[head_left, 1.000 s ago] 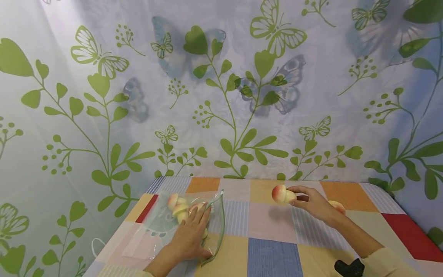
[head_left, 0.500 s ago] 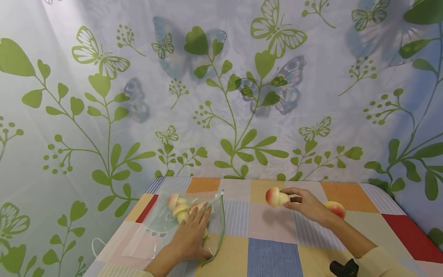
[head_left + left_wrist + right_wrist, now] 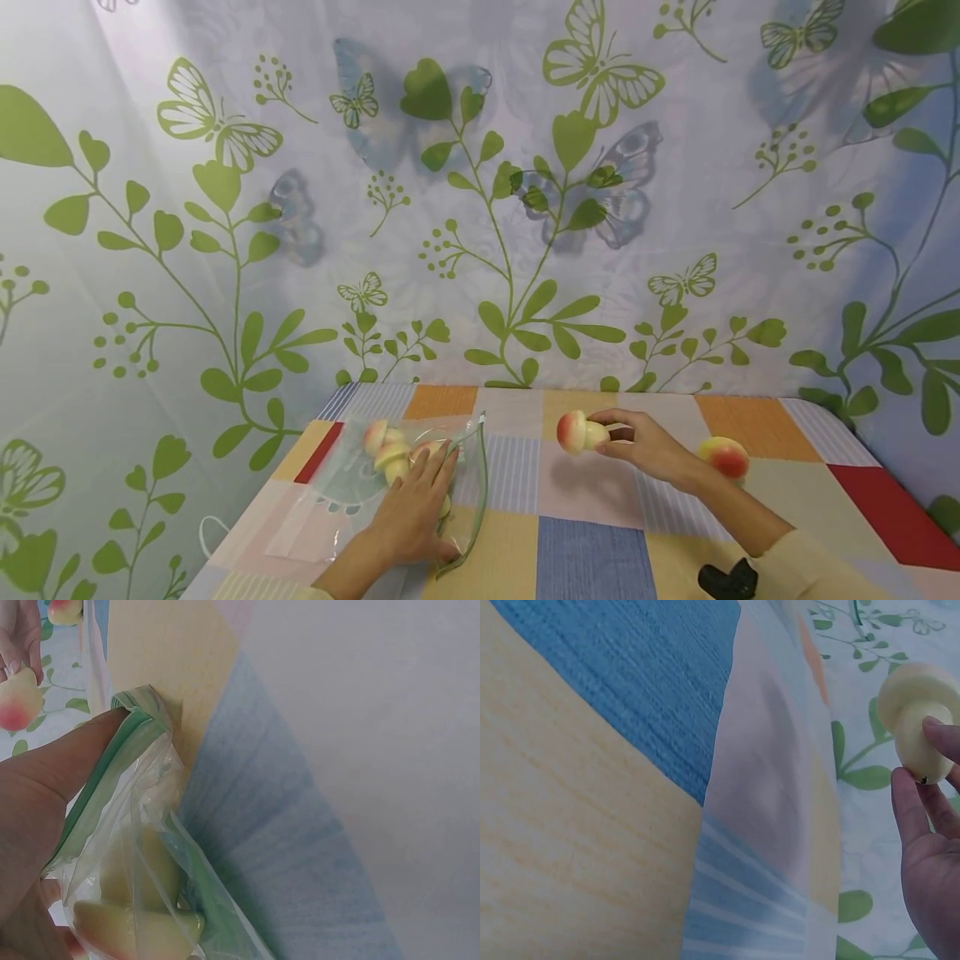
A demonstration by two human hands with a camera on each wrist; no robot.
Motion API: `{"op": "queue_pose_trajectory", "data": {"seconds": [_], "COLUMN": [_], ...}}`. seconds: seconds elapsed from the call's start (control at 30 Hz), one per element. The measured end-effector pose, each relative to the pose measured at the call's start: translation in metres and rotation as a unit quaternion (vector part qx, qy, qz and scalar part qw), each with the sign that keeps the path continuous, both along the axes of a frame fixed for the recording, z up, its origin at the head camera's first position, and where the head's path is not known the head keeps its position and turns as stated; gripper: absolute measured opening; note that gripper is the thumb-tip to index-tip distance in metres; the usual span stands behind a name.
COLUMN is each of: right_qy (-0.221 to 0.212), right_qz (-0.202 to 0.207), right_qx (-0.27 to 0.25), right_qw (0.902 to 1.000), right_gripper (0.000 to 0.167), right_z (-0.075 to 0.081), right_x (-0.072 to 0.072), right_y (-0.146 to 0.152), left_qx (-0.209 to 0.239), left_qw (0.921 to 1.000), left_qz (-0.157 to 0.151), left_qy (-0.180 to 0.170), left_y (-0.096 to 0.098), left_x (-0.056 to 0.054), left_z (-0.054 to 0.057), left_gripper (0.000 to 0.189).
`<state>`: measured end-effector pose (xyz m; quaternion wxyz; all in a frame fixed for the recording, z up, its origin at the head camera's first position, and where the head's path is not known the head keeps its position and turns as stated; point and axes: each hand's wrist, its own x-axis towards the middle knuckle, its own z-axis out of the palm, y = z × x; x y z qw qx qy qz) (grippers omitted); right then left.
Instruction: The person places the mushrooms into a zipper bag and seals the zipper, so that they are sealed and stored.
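Note:
My right hand [image 3: 645, 446] pinches a toy mushroom [image 3: 573, 432] by its stem above the table; its red and cream cap points left. In the right wrist view, thumb and fingertips hold the pale stem of that mushroom [image 3: 919, 742]. My left hand [image 3: 416, 508] lies over a clear zip bag [image 3: 480, 492] with a green zip edge, and several toy mushrooms [image 3: 392, 458] are inside. The left wrist view shows the thumb [image 3: 82, 754] hooked at the zip rim [image 3: 112, 757], fingers partly hidden behind the bag. Another red and yellow toy mushroom [image 3: 723, 458] rests behind the right forearm.
A patchwork cloth [image 3: 592, 550] covers the table. Behind it hangs a curtain [image 3: 480, 250] with leaves and butterflies. A black object [image 3: 727, 579] is at the right sleeve. A white loop of cord [image 3: 206, 533] shows at the table's left edge.
My right hand has moved left with the toy mushroom, toward the bag, uncovering more of the mushroom on the table. The left hand and the bag have stayed in place.

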<state>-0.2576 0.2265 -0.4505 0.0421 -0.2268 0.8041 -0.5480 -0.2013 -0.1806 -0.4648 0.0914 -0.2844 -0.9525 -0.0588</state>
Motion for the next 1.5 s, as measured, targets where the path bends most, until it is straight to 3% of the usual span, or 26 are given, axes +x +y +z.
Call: {"op": "queue_pose_trajectory", "data": {"seconds": [0.57,1.23,1.5], "right_qy": [-0.017,-0.006,-0.027], "right_qz": [0.043,0.083,0.1], "right_qx": [-0.013,-0.03,-0.046], "right_qw": [0.9988,0.9961,0.9936], "right_gripper": [0.04,0.04,0.042], "right_z": [-0.003,-0.016,-0.016], "right_x": [-0.001,-0.005,-0.004], "right_y": [-0.037,-0.076,-0.093], "left_qx": [0.006,0.004,-0.003], "left_qw": [1.0,1.0,1.0], "left_qz": [-0.002,-0.004,-0.004], "left_qy": [-0.004,-0.003,0.006], "left_y": [0.001,0.0,-0.001], "left_x": [0.001,0.0,-0.001], "left_z": [0.002,0.0,-0.002], "left_gripper": [0.138,0.137,0.138]}}
